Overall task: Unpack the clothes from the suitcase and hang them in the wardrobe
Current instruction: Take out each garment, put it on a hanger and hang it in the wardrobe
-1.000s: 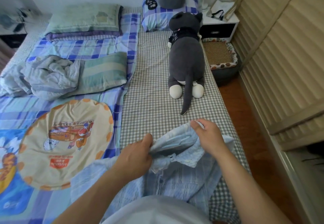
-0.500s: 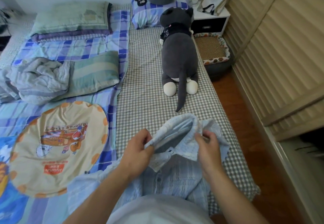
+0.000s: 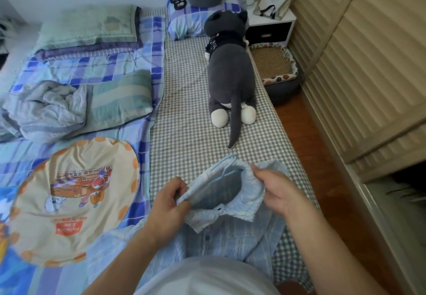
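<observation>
Hands hold a light blue shirt (image 3: 221, 237) at its collar, the garment lying on the bed (image 3: 189, 114) directly below them with its button front toward the person. Fingers and thumb of the left hand (image 3: 168, 204) pinch the left side of the collar, and with it what looks like the pale blue arm of a hanger (image 3: 227, 164) that runs up inside the neck opening to a thin hook just past the collar's far edge. Opposite it, the right hand (image 3: 276, 191) grips the right side of the collar, its fingers curled over the fabric, so that the neck opening gapes between the two hands. Beyond the hands, farther up the grey checked sheet, a dark grey plush cat (image 3: 230, 80) lies with its tail pointing back toward the shirt, well apart from it. Left of the left hand sits a round cream cushion (image 3: 69, 200) printed with a cartoon vehicle, and beyond that a crumpled grey blanket (image 3: 46, 110) beside a green striped pillow (image 3: 122, 96). Right of the right hand, across a strip of wooden floor (image 3: 306, 156), stand slatted wardrobe doors (image 3: 368, 64).
</observation>
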